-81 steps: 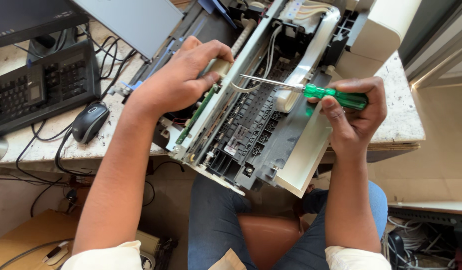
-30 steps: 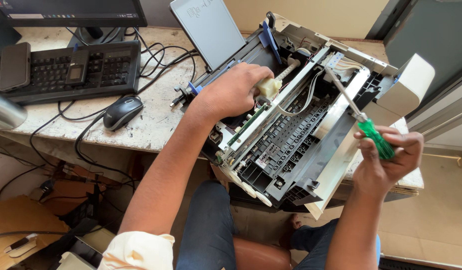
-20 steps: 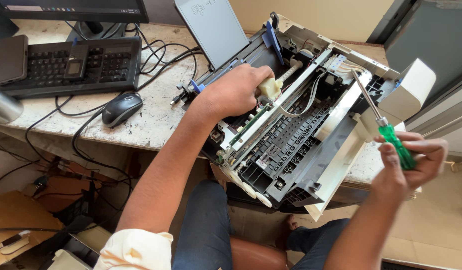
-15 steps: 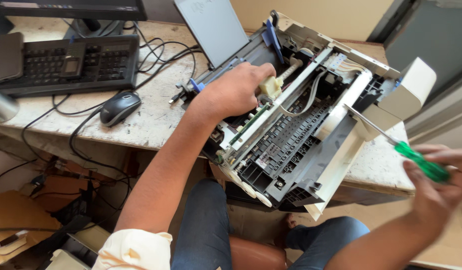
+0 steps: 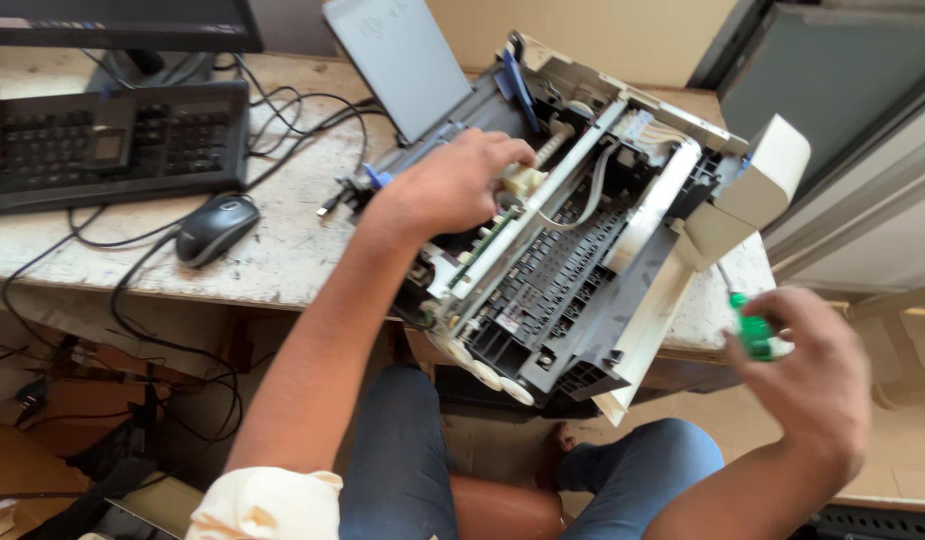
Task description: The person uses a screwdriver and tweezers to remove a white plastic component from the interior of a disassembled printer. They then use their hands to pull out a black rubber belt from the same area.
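Head view, looking down at a worn, paint-flecked desk (image 5: 283,260). An opened printer (image 5: 583,260), covers off, lies tilted across the desk's near edge and juts over the person's lap; its black ribbed inner frame, pale metal rail and white rollers at the lower corner are exposed. A grey paper tray flap (image 5: 398,60) stands up at its far end. Left hand (image 5: 448,185) rests palm down on top of the printer's left part, fingers curled over the metal rail and pressing on a small cream-coloured part; the grip is closed on the chassis. Right hand (image 5: 818,385) is off to the right, clear of the printer, beyond the desk's corner and motion-blurred. Its fingers are clenched around the green handle of a screwdriver (image 5: 751,330); the thin shaft points up and left toward the printer's cream side panel, its tip just beside the panel; contact cannot be told. On the desk left of the printer: a black mouse (image 5: 216,228), its cable trailing over the edge, a black keyboard (image 5: 113,140) further back, loose black cables between them. Base of a monitor (image 5: 123,20) at top left. Blue-trousered knees below the desk.
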